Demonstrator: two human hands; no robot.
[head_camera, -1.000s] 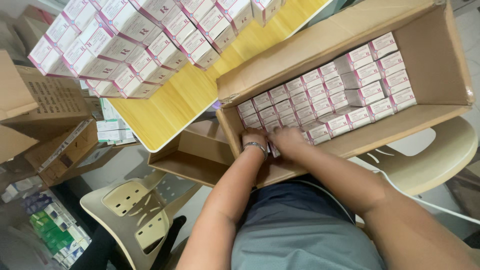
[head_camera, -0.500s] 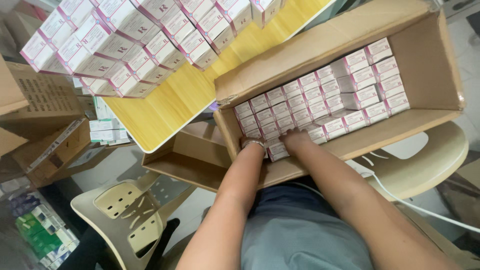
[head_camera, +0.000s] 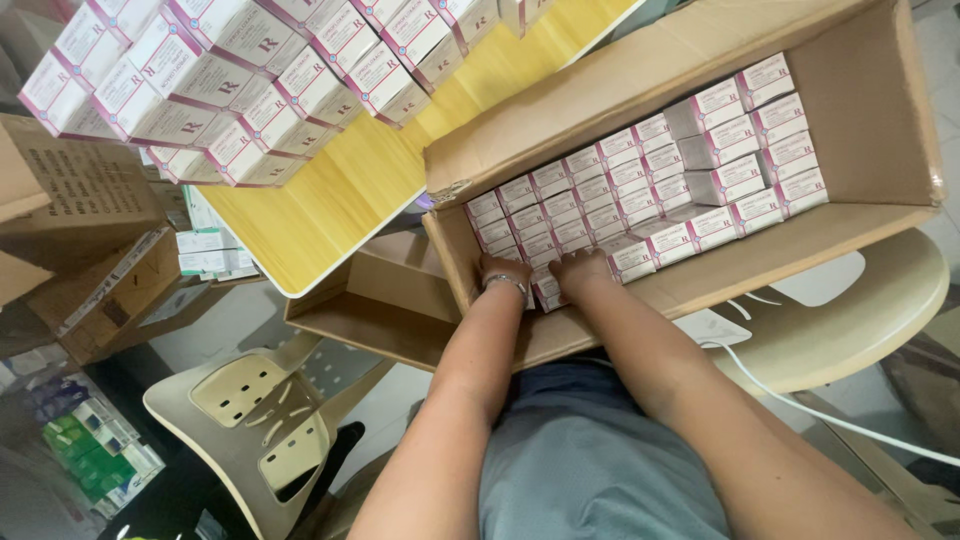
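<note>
Both hands, left hand (head_camera: 503, 272) and right hand (head_camera: 578, 268), press small boxes (head_camera: 548, 290) into the carton (head_camera: 860, 150); fingers hidden, grip unclear. Rows nearly fill it; stacks (head_camera: 230, 70) wait on the tabletop (head_camera: 330, 210).

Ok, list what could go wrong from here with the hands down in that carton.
1. Both hands, left hand and right hand, press small white-and-pink boxes into a tight corner of the brown cardboard carton; one could crush or pop out.
2. The carton rests partly on a cream plastic chair and could tip.
3. The loose white cable beside the right arm could snag.
</note>
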